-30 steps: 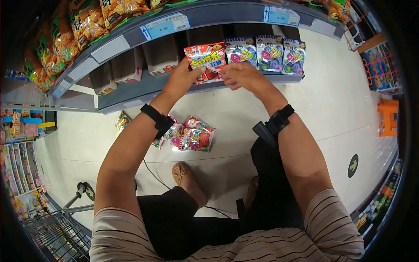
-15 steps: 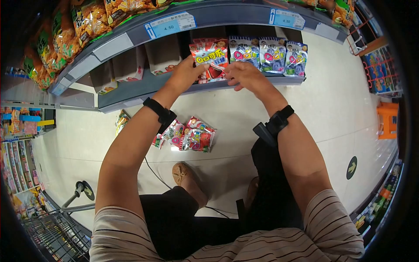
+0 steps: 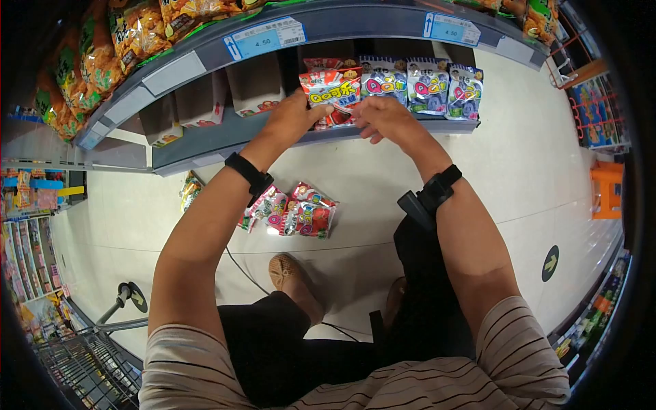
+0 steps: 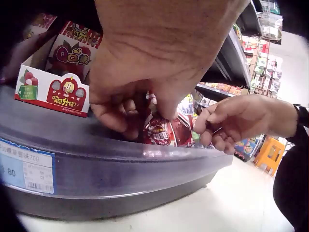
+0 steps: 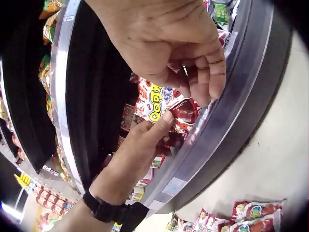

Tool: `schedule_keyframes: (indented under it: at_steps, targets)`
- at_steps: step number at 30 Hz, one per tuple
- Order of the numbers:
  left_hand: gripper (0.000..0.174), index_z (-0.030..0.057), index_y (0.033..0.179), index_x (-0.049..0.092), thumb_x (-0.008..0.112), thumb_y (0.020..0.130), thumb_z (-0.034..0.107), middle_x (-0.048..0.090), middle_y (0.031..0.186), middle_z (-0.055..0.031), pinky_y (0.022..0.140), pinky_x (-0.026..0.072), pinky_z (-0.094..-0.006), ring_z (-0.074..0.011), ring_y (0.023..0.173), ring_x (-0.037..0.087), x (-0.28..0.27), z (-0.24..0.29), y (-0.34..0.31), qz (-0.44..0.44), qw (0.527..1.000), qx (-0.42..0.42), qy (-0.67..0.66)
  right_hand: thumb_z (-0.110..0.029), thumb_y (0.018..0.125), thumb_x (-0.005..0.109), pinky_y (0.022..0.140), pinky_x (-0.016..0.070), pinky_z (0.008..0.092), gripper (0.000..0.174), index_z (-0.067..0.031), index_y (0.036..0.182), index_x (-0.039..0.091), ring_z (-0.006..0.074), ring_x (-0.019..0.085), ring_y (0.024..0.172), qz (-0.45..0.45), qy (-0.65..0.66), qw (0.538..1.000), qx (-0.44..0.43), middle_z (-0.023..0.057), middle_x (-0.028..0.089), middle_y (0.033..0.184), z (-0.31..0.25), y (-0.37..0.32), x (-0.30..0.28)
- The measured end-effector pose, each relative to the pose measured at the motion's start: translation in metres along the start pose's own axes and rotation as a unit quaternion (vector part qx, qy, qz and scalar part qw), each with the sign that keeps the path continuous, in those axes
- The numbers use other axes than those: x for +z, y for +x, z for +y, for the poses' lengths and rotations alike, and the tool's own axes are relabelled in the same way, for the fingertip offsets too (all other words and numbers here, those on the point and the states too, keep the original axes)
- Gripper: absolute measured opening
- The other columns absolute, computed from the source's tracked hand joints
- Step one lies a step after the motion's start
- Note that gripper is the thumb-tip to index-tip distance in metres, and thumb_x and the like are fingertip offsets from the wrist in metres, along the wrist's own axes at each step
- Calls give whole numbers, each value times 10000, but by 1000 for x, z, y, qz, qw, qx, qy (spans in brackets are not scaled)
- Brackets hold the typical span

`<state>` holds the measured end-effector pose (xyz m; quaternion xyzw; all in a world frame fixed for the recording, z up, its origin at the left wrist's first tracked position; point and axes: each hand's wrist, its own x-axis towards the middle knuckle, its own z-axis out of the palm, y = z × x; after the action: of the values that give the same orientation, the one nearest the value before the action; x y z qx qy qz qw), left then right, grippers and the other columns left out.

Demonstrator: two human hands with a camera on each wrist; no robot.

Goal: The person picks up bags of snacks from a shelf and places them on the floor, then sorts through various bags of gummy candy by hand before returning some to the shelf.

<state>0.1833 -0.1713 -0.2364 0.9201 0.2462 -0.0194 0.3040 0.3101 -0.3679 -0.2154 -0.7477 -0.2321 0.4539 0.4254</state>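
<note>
A red cola gummy bag [image 3: 331,89] stands upright at the front of the low shelf. My left hand [image 3: 290,117] pinches its lower left part, thumb across the front and fingers mostly hidden behind. At the bag's right edge is my right hand [image 3: 384,117], its fingers loosely bent. In the right wrist view the right hand [image 5: 178,58] is over one end of the bag [image 5: 161,104], and a gap shows between thumb and fingers. Another red bag [image 3: 321,63] peeks out behind. Purple-blue gummy bags [image 3: 428,85] stand in a row to the right.
Cardboard display boxes [image 3: 254,87] line the shelf on the left. Above runs an upper shelf edge with price tags [image 3: 268,42] and snack bags. Several gummy bags [image 3: 309,217] lie on the floor. A wire cart [image 3: 89,365] stands lower left, an orange stool [image 3: 605,190] at right.
The red bag's top rises, then dips toward me, showing the red bag behind it. My left hand keeps its grip; my right hand stays by the bag's right edge.
</note>
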Motion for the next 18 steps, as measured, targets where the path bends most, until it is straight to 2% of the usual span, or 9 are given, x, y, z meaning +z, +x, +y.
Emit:
schedule_keyframes:
  at_steps: [2, 5, 8, 11, 14, 18]
  targets:
    - [612, -48, 1028, 592, 665, 902, 547, 691, 1000, -256, 848, 512, -446, -387, 973, 678, -1, 0, -4, 31, 999, -6, -19, -260, 998, 495, 725, 563, 315, 349, -33, 1219, 642, 182, 681, 887, -19, 33, 999, -27, 111, 688, 1102, 4, 3, 0]
    - [615, -39, 1040, 576, 658, 902, 555, 697, 992, -259, 842, 516, -448, -389, 952, 684, 5, -14, -1, 75, 989, 12, -130, -271, 1003, 505, 736, 566, 311, 369, -32, 1259, 623, 170, 679, 876, -29, 87, 993, -69, 109, 688, 1105, 6, 4, 2]
    - [661, -27, 1114, 600, 637, 910, 600, 689, 911, -130, 613, 541, -317, -192, 754, 677, 7, -20, 10, 99, 989, 18, -112, -270, 997, 515, 748, 567, 309, 394, -29, 1297, 602, 161, 676, 882, -18, 101, 992, -68, 109, 688, 1112, 2, 4, 6]
    - [667, -13, 1114, 613, 614, 912, 622, 680, 897, -112, 565, 526, -303, -162, 714, 665, -7, -1, 6, 42, 982, -3, -185, -259, 986, 523, 750, 567, 308, 404, -30, 1310, 594, 158, 675, 883, -15, 96, 994, -54, 110, 689, 1119, 3, 5, 7]
    - [649, -57, 1088, 617, 627, 917, 569, 701, 942, -177, 688, 549, -355, -221, 763, 690, -6, 1, 8, 43, 980, -26, -191, -247, 975, 528, 743, 567, 306, 386, -31, 1286, 605, 161, 676, 872, -17, 98, 994, -56, 112, 691, 1108, 4, 4, 5]
    - [632, -53, 1084, 618, 628, 922, 559, 698, 930, -165, 677, 541, -349, -222, 754, 684, -7, -2, 6, 95, 984, -29, -150, -244, 970, 533, 727, 565, 306, 333, -30, 1206, 634, 167, 678, 850, -33, 94, 993, -57, 110, 696, 1047, 7, 3, -3]
